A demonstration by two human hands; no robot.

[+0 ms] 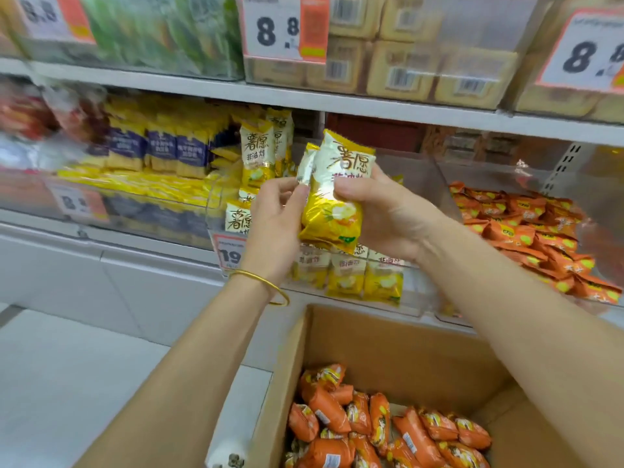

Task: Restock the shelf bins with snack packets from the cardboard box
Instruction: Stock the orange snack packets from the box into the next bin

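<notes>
Hands held two yellow packets [332, 211]
Right hand [385, 221] gripped the front packet [347, 163]; left hand [273, 228] pinched the half-hidden rear packet [306, 167]

- left hand [273, 224]: raised, fingertips pinching the left edge of the yellow packets [334, 197]
- right hand [385, 217]: thumb across the packets' front, fingers curled behind
- both forearms reach forward, converging

Before you, the lower shelf [141, 255] carries three clear bins side by side: left bin [152, 211], yellow-and-blue packets [158, 150]; middle bin [415, 173], yellow packets [347, 275]; right bin [489, 173], orange packets [526, 231] (loosely heaped). The upper shelf [202, 91] bears further bins.
</notes>
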